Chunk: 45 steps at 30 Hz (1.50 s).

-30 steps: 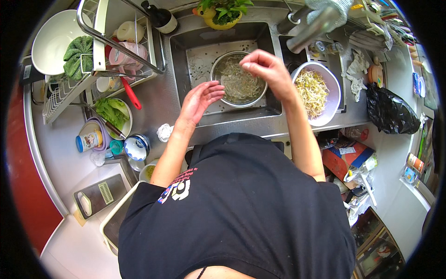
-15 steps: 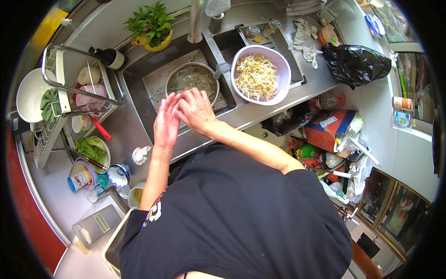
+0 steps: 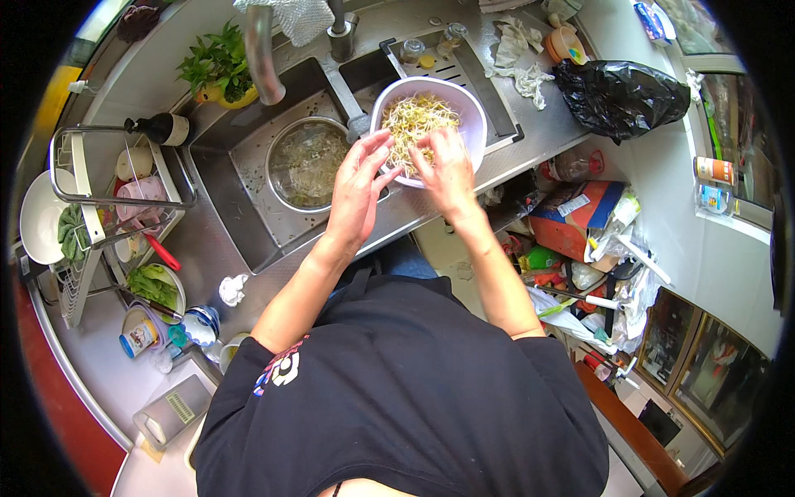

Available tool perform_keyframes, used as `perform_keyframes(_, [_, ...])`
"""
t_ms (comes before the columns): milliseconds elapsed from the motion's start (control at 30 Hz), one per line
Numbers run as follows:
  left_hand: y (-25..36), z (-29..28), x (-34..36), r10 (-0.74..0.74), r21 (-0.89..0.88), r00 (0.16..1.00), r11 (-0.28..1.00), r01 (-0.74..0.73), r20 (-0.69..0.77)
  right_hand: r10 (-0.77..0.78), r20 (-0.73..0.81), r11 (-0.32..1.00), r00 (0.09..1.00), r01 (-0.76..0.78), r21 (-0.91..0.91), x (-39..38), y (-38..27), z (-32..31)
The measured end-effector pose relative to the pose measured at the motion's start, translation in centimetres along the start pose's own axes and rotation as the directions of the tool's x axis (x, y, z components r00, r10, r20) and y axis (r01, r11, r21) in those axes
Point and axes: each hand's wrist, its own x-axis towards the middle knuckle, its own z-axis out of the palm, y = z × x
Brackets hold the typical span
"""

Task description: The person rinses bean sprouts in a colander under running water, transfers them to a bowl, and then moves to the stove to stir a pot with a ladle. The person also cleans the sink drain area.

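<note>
A white bowl (image 3: 474,124) of bean sprouts (image 3: 418,118) rests on the sink's right part, by the divider. My right hand (image 3: 450,172) reaches over its near rim, fingers bent, thumb apart, tips at the sprouts. At the bowl's near-left rim is my left hand (image 3: 358,189), its fingers extended and apart, nothing visible in it. In the left basin of the sink (image 3: 240,199), a round metal bowl (image 3: 276,184) contains water with sprout bits floating in it. Whether the right fingertips touch any sprouts is hard to make out.
A faucet (image 3: 263,62) arches over the left basin. Left of the sink stand a dish rack (image 3: 124,203) and a bowl of green leaves (image 3: 157,286). A crumpled tissue (image 3: 233,290) lies near the front edge. A black plastic bag (image 3: 625,99) sits at the right.
Both hands have moved right from over the metal bowl to the white bowl of sprouts, and come apart from each other. The whole view has shifted slightly.
</note>
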Motion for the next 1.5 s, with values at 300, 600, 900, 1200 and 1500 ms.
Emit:
perform_keyframes(300, [-1.5, -1.3, 0.7, -0.042, 0.159, 0.997, 0.986, 0.051, -0.062, -0.281, 0.257, 0.797, 0.925, 0.374, -0.475, 7.6, 10.7, -3.3])
perform_keyframes(600, [-2.6, -1.2, 1.7, -0.066, 0.126, 0.995, 0.989, 0.075, -0.072, 0.093, 0.555, 0.797, 0.826, 0.272, -0.539, 9.1, 10.7, 0.0])
perform_keyframes(900, [-3.4, -1.4, 1.6, -0.113, 0.217, 0.993, 0.969, 0.120, -0.044, 0.190, 0.603, 0.978, 0.775, -0.098, -0.181, 10.1, 9.0, -7.6])
perform_keyframes(1200, [-6.2, -0.8, 0.9, -0.145, 0.275, 0.989, 0.951, 0.141, -0.005, 0.049, 0.336, 0.976, 0.940, -0.116, 0.183, 5.8, 11.5, -6.4])
perform_keyframes(1500, [-5.6, -0.5, -1.7, -0.185, 0.311, 0.983, 0.935, 0.172, 0.011, 0.009, 0.245, 0.999, 0.970, 0.001, -0.043, 6.4, 11.5, -7.0])
